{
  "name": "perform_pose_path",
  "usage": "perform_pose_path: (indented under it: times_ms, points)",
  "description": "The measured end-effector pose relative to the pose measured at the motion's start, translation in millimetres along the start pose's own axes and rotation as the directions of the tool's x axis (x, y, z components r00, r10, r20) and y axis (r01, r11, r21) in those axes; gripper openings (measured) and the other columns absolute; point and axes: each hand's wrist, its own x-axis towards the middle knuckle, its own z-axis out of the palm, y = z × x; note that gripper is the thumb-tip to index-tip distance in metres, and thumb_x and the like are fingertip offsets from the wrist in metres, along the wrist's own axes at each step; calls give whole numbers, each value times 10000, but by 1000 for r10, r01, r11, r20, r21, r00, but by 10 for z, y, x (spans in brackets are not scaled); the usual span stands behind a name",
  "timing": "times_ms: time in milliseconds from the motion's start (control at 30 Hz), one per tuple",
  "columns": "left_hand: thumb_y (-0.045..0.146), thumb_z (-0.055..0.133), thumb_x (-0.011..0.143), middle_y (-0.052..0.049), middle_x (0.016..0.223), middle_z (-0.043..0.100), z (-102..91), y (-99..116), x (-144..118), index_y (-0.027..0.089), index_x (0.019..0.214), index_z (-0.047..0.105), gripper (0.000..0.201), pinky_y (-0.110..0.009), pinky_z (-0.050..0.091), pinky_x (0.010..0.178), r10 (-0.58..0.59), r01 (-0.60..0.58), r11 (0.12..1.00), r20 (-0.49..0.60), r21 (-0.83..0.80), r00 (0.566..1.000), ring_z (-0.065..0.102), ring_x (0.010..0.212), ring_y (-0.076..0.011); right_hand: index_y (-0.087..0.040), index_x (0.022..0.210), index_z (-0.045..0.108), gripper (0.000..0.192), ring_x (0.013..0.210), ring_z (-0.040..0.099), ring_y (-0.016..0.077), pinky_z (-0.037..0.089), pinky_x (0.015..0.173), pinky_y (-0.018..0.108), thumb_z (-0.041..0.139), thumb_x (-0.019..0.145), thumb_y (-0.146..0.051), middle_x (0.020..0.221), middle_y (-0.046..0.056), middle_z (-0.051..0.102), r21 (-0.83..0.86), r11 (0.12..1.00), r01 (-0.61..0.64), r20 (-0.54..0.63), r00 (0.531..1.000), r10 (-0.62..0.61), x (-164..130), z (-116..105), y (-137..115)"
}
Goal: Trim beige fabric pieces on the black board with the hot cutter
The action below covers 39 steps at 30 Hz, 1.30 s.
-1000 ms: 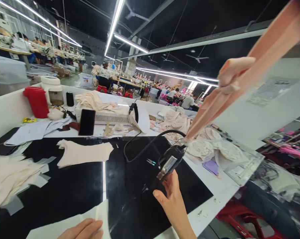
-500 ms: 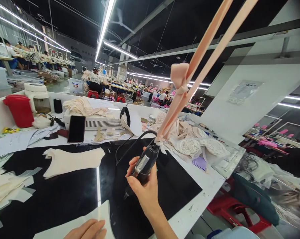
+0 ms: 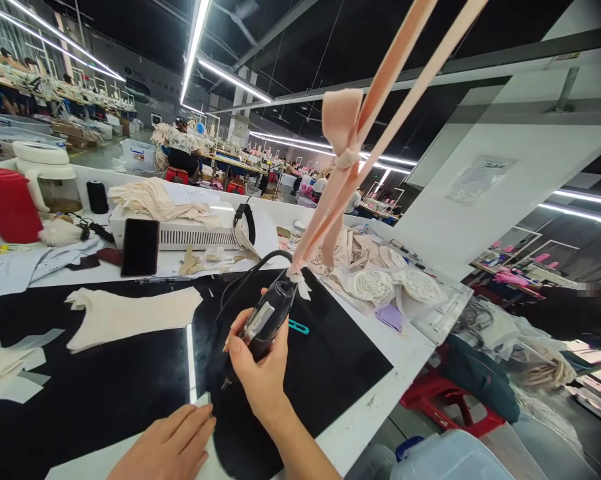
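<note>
My right hand (image 3: 263,383) is wrapped round a black corded handheld power tool (image 3: 273,310), its thin metal tip slanting down to the left above the black work surface (image 3: 350,367). A knotted pink elastic strap (image 3: 343,160) runs up from the tool's rear end. At the bottom, my left hand (image 3: 165,443) lies flat, fingers stretched out, on a pale sheet-like piece (image 3: 88,463). Its fingertips rest near that piece's upper right corner. Farther back lies a cream fabric piece (image 3: 135,317) with curved edges. What lies under my left palm is hidden.
Cream pieces and translucent sheets (image 3: 10,373) lie at left. A phone (image 3: 140,247) leans against a white vented box (image 3: 195,239). A teal slim object (image 3: 298,327) lies behind the tool. Lace cups (image 3: 373,285) are heaped at right. A red stool (image 3: 450,403) stands beside the table.
My right hand and the tool have shifted left and slightly up in view. My left hand has slid farther onto the pale piece and shows more. The whole view has shifted a little.
</note>
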Motion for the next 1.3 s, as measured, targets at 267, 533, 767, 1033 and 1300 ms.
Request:
perform_pose_path:
  times_ms: [267, 533, 767, 1033, 1300]
  points:
    - [161, 367, 1082, -47, 1222, 762, -193, 228, 9, 175, 1202, 718, 372, -344, 514, 914, -171, 188, 975, 145, -114, 975, 692, 1106, -206, -297, 1218, 497, 431, 638, 623, 101, 547, 595, 251, 728, 878, -167, 901, -52, 657, 35, 999, 3, -61, 998, -1, -42, -60, 37]
    - [156, 419, 1089, -63, 1269, 744, -308, 227, 98, 150, 1254, 683, 312, -350, 488, 961, -206, 241, 958, 210, -156, 956, 673, 1149, -216, -310, 1320, 490, 510, 626, 625, 110, 557, 578, 278, 777, 900, -358, 890, -45, 642, 64, 998, 5, -39, 999, -3, -55, 6, 59]
    - [188, 399, 1107, -51, 1265, 756, -260, 272, 5, 149, 1228, 701, 327, -324, 522, 966, -181, 203, 973, 177, -112, 967, 692, 1154, -195, -315, 1308, 455, 538, 621, 614, 120, 559, 574, 297, 770, 890, -440, 881, -42, 612, 34, 999, -39, -31, 999, 40, -78, 28, 87]
    - [179, 403, 1104, -63, 1291, 746, -324, 294, -3, 151, 1266, 684, 326, -327, 519, 1028, -202, 234, 962, 208, -143, 957, 681, 1206, -193, -329, 1329, 470, 534, 623, 620, 130, 557, 569, 311, 771, 898, -423, 879, -38, 605, 92, 995, -46, 14, 999, 45, -102, 56, 24]
    - [145, 411, 1086, -76, 1303, 740, -342, 299, 10, 142, 1307, 661, 333, -334, 501, 1064, -193, 235, 955, 225, -179, 955, 675, 1224, -194, -326, 1328, 491, 511, 633, 624, 127, 548, 577, 305, 774, 908, -396, 889, -36, 613, 103, 994, -44, 24, 999, 41, -119, 55, 48]
